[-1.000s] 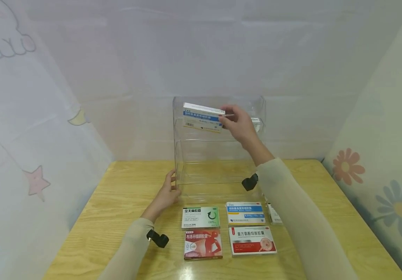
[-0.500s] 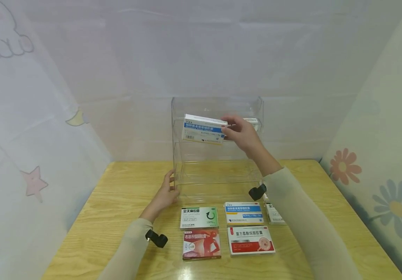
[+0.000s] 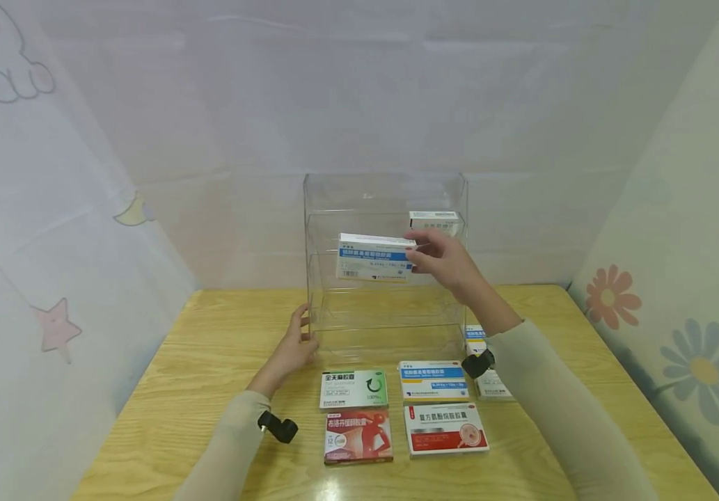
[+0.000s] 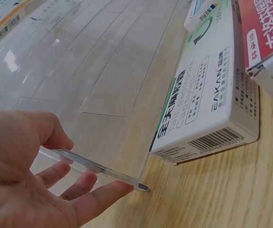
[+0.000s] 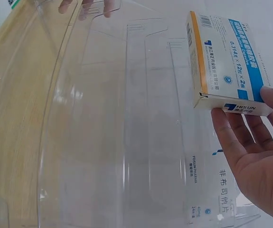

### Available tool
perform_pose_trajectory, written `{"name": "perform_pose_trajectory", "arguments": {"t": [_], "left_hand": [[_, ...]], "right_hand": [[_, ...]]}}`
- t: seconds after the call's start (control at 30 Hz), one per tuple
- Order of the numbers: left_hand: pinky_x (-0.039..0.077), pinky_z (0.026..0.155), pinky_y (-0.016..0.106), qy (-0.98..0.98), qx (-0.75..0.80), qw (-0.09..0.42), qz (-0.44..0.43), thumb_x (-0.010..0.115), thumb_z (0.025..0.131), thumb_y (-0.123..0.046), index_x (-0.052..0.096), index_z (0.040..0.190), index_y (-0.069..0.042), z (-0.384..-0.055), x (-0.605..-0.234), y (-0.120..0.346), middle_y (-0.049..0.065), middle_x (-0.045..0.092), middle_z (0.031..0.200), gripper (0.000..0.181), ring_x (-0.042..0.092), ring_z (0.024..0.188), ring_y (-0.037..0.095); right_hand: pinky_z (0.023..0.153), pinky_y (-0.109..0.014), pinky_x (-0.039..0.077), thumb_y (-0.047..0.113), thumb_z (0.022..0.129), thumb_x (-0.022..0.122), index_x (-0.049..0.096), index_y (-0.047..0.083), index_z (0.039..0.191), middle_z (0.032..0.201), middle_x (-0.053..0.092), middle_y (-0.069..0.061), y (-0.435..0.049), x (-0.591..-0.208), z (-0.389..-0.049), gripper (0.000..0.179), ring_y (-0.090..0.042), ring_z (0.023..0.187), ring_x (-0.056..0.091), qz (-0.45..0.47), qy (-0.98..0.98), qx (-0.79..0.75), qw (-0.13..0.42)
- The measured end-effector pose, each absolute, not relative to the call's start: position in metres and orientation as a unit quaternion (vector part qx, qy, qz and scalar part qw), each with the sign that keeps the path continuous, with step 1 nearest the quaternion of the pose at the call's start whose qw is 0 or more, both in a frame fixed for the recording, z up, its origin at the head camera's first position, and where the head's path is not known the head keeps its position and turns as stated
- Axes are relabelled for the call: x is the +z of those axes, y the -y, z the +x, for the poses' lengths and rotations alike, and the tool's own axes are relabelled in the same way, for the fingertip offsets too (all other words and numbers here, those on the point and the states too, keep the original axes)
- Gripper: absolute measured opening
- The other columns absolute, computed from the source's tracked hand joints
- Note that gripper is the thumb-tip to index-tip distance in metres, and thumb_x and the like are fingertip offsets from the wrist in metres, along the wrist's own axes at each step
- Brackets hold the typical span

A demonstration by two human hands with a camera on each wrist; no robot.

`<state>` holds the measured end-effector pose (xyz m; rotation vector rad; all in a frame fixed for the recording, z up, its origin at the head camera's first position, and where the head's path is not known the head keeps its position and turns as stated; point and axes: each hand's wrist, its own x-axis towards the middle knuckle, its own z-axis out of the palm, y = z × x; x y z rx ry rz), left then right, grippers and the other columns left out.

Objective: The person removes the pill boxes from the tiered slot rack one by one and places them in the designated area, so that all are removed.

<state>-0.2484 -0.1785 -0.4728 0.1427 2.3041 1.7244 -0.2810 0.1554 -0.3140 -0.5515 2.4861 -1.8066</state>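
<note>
My right hand (image 3: 448, 266) pinches the right end of a blue-and-white medicine box (image 3: 372, 263), thumb on its front. That box is held up in front of the middle tiers of a clear acrylic display rack (image 3: 390, 337), its front towards the head camera. In the right wrist view the box (image 5: 229, 59) looks apart from the tier lips. My left hand (image 3: 293, 350) grips the rack's lower left side. Up close in the left wrist view, its thumb and fingers (image 4: 96, 199) lie on either side of the clear panel edge (image 4: 98, 167).
A white medicine box (image 3: 434, 221) stands in an upper tier at the right. Before the rack lie green-and-white (image 3: 353, 389), dark red (image 3: 358, 437), blue-and-white (image 3: 434, 380) and red-and-white (image 3: 446, 428) boxes. More boxes (image 3: 493, 386) lie partly behind my right wrist.
My right hand has lowered the medicine box from the rack's top to its middle tiers, moving slightly right. The white box in the upper tier has come into fuller view. My left hand stays put.
</note>
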Motion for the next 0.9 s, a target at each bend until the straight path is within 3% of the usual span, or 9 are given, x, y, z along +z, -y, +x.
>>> {"name": "perform_pose_trajectory", "arguments": {"t": [0.23,0.5,0.9], "left_hand": [[0.056,0.08,0.05,-0.795,0.592,0.12,0.055,0.048,0.1,0.001,-0.002,0.162,-0.024,-0.25,-0.476,0.177,0.023,0.011,0.162,0.084,0.035,0.135,0.048],[0.056,0.08,0.05,-0.799,0.588,0.116,0.049,0.049,0.1,0.001,-0.001,0.162,-0.028,-0.254,-0.481,0.178,0.02,0.013,0.161,0.085,0.038,0.132,0.043],[0.055,0.073,0.04,-0.795,0.592,0.118,0.051,0.05,0.1,0.0,-0.001,0.162,-0.03,-0.257,-0.482,0.179,0.019,0.012,0.161,0.086,0.038,0.13,0.041]], "right_hand": [[0.089,-0.037,0.059,0.02,0.1,0.065,0.057,0.012,0.14,0.123,0.066,-0.011,-0.168,-0.323,-0.275,0.042,-0.028,0.112,0.066,-0.182,-0.801,-0.57,0.019],[0.094,-0.048,0.057,0.023,0.099,0.066,0.058,0.015,0.138,0.126,0.064,-0.012,-0.183,-0.331,-0.267,0.04,-0.029,0.114,0.064,-0.156,-0.81,-0.565,0.034],[0.094,-0.051,0.056,0.024,0.1,0.065,0.057,0.012,0.139,0.126,0.063,-0.016,-0.212,-0.348,-0.255,0.042,-0.031,0.114,0.064,-0.152,-0.814,-0.559,0.053]]}}
